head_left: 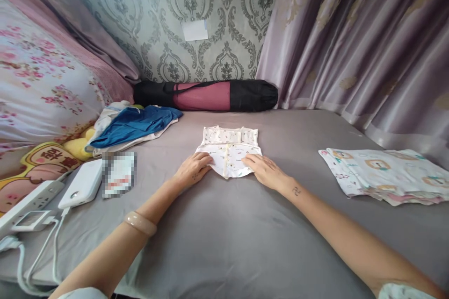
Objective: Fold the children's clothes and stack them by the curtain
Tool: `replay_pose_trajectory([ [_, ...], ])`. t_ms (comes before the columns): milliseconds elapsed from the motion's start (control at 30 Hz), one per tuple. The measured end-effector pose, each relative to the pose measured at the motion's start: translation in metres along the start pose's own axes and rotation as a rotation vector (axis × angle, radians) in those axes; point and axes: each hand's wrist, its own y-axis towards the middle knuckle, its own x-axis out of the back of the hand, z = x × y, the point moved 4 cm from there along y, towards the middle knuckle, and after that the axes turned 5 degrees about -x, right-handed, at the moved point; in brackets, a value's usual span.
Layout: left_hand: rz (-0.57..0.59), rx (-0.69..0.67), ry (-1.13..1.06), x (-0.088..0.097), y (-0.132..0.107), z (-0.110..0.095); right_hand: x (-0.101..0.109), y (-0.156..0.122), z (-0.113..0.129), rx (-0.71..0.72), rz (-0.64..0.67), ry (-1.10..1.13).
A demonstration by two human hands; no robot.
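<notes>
A small white baby garment [231,156] with tiny prints and a yellowish strip down its middle lies on the grey bed sheet in front of me. Its far part is a folded band of cream printed cloth [222,136]. At the near left side, my left hand [194,168] grips the edge, fingers bent over the fabric. My right hand [268,170] holds the opposite edge in the same way, its fingertips on top of the cloth. Both thumbs are partly hidden.
A stack of folded printed cloths [389,173] lies to the right. Leftward are blue clothing [136,126], a white power bank [82,184], a power strip [35,201] with cables and a blurred packet [119,175]. A black and pink rolled bag [203,96] lies along the wall.
</notes>
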Motion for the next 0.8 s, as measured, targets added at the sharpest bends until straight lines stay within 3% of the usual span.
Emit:
replay_pose_trajectory([
  [100, 0.069, -0.075, -0.078, -0.001, -0.004, -0.001, -0.012, -0.004, -0.006, 0.021, -0.007, 0.086],
  [233, 0.151, -0.074, -0.111, 0.004, -0.005, -0.002, -0.019, -0.008, -0.015, 0.031, 0.032, 0.187],
  [433, 0.217, -0.059, -0.156, 0.026, 0.001, -0.015, 0.007, -0.012, -0.015, 0.002, 0.149, 0.216],
  [633, 0.24, -0.1, -0.222, 0.044, -0.022, -0.051, 0.023, -0.054, 0.003, 0.043, 0.197, 0.228],
  [800, 0.192, 0.098, -0.129, 0.039, -0.04, -0.052, 0.023, -0.061, 0.006, 0.019, 0.21, 0.3],
])
